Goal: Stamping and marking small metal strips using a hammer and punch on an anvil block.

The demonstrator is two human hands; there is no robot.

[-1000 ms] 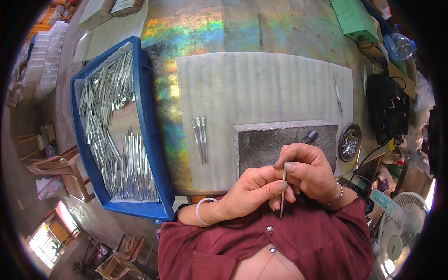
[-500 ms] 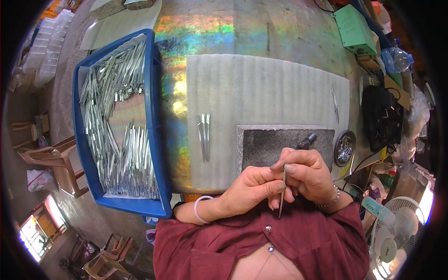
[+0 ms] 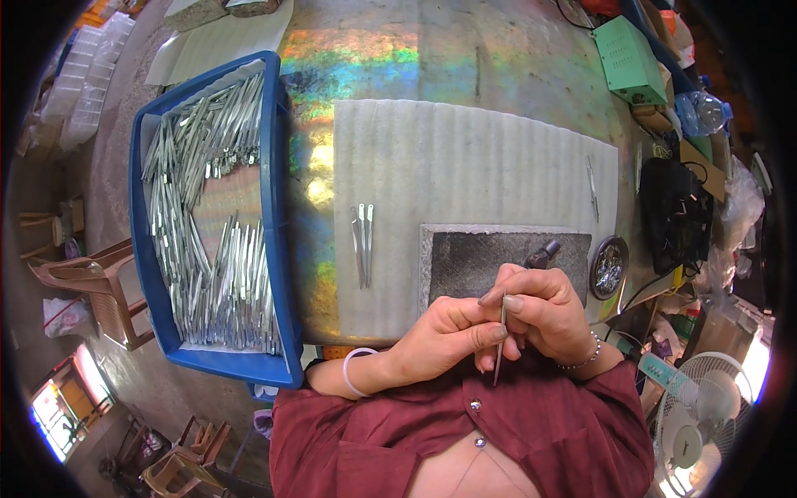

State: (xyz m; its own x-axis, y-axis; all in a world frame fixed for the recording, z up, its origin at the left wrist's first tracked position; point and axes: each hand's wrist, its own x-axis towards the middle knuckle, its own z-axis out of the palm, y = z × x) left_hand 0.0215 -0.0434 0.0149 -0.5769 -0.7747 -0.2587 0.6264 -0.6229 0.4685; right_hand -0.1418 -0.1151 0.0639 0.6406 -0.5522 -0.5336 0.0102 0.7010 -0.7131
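Note:
Close to my chest, my left hand and my right hand are closed together on a slim, pointed metal piece. It stands nearly upright in the picture between my thumbs and fingers, with its tapered end toward my shirt. My fingers hide part of it, so its exact kind is unclear. Just beyond my hands lies a dark textured block with a pale rim, and a small black tool rests on it. Several similar slim metal pieces lie side by side on the white foam sheet.
At the left, a blue tray holds many thin metal pieces. A round dark dish of small shiny parts sits at the right, near a lone slim metal tool. Farther out are a green box, a black bag and a fan.
The metal piece has turned slightly between my fingers. Both hands stay in nearly the same place and keep their grip; the whole view has shifted a little.

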